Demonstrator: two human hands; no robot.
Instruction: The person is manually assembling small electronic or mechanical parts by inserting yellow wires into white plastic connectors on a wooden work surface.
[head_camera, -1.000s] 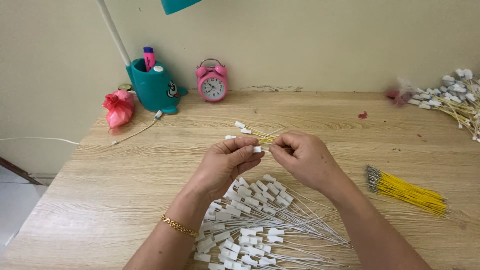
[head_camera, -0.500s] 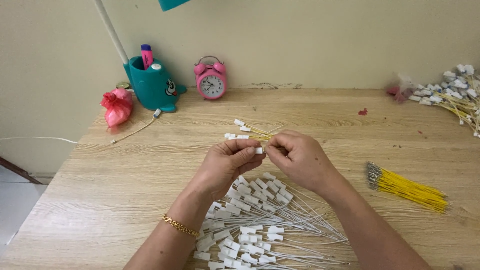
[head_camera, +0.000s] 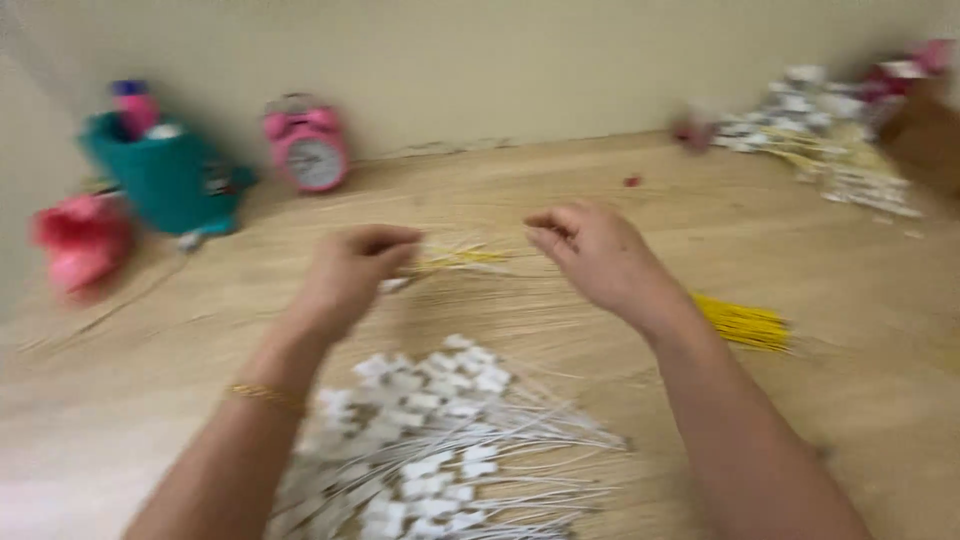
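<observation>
Yellow ties (head_camera: 455, 260) pinched in left hand (head_camera: 350, 275); right hand (head_camera: 600, 255) loosely curled, apparently empty; blurred.

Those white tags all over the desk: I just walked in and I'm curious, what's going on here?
A person sits at a wooden desk over a pile of white tags on thin strings. The left hand pinches thin yellow strands; the right hand hovers beside them, fingers loosely curled, holding nothing visible. A yellow bundle lies to the right. The picture is motion-blurred.
</observation>
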